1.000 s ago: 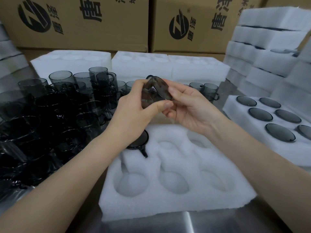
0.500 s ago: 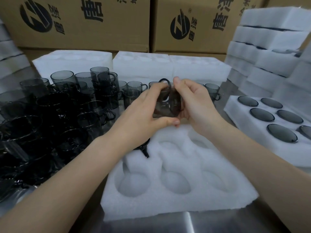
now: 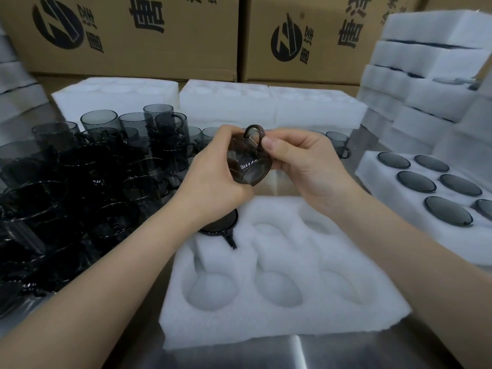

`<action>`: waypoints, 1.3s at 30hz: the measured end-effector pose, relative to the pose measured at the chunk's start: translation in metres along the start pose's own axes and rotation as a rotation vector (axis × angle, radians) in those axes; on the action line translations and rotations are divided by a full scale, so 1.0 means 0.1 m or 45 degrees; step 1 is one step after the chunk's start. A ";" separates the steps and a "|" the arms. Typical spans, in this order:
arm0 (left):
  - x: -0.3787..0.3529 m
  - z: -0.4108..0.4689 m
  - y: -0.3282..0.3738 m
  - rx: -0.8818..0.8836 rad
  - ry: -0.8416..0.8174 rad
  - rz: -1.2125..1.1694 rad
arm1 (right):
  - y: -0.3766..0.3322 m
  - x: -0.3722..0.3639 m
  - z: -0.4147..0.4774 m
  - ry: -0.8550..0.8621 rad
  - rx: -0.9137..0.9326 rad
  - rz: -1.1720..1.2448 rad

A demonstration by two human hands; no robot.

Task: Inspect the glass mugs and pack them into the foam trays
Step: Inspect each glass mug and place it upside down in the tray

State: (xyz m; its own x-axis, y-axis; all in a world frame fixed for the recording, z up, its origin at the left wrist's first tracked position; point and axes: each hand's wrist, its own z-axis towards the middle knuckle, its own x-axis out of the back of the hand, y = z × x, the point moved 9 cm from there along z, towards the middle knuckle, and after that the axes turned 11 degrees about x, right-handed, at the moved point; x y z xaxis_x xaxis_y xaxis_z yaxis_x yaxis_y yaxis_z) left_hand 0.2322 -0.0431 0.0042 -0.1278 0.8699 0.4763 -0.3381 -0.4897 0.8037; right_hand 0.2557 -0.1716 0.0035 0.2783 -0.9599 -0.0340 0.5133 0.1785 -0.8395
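Observation:
A smoky grey glass mug [image 3: 249, 166] lies on its side in the air above the near foam tray [image 3: 279, 310], handle pointing up. My left hand [image 3: 213, 177] grips its body from the left. From the right, my right hand [image 3: 300, 163] holds it, thumb against the handle. One mug [image 3: 222, 226] sits upside down in the tray's far left pocket, partly hidden by my left wrist; the tray's other pockets hold nothing.
Many loose grey mugs [image 3: 93, 169] crowd the table on the left. A filled foam tray [image 3: 431, 209] with several upturned mugs lies at right. Foam trays [image 3: 266, 107] lie behind, stacked ones [image 3: 426, 83] at far right, cardboard boxes [image 3: 133, 35] at the back.
Both hands have turned the mug over between them, bringing its handle from the far side to the top. The hands stayed above the tray.

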 end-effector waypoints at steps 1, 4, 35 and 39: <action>0.00 0.00 0.00 -0.001 0.011 0.012 | 0.00 0.01 0.00 0.001 0.009 -0.022; 0.00 -0.01 0.03 -0.039 0.049 0.083 | 0.00 -0.04 -0.02 -0.076 0.002 -0.104; -0.39 -0.29 0.39 -0.040 -0.751 -0.067 | 0.21 0.28 -0.06 0.399 -0.381 0.325; -0.44 -0.32 0.38 -0.057 -0.779 0.076 | 0.18 0.25 -0.05 0.360 -0.364 0.271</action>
State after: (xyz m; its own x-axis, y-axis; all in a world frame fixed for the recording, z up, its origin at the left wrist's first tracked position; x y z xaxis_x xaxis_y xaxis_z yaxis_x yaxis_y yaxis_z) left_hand 0.1952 -0.0981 0.0030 0.4062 0.6431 0.6492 -0.3871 -0.5224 0.7598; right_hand 0.2678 -0.1938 -0.0155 0.1001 -0.9367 -0.3354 0.2132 0.3495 -0.9124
